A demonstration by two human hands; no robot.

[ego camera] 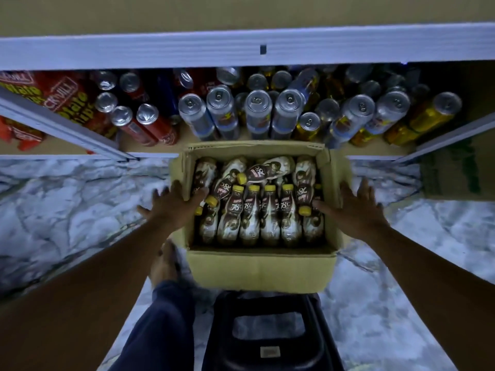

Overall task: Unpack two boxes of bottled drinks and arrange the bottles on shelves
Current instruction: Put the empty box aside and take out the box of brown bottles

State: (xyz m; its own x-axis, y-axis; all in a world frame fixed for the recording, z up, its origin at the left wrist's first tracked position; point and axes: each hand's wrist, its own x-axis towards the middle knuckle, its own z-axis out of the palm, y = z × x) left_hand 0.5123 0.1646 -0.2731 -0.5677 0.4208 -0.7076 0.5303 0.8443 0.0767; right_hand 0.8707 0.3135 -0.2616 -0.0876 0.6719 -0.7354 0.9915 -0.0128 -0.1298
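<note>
An open cardboard box (261,271) sits on the floor right in front of the bottom shelf. It is packed with several brown and white drink bottles (250,218) with yellow caps, some upright in a row, others lying on top. My left hand (171,204) rests on the box's left wall with straight fingers, thumb over the rim. At the right wall my right hand (353,207) is spread flat, thumb reaching over the rim towards a bottle cap.
The bottom shelf (150,147) behind the box holds several silver, red and gold cans (257,113) and red snack packs (61,100). A black plastic stool (267,330) stands just below the box. My foot and trouser leg (166,303) are at its left. A second carton (455,167) stands at the right.
</note>
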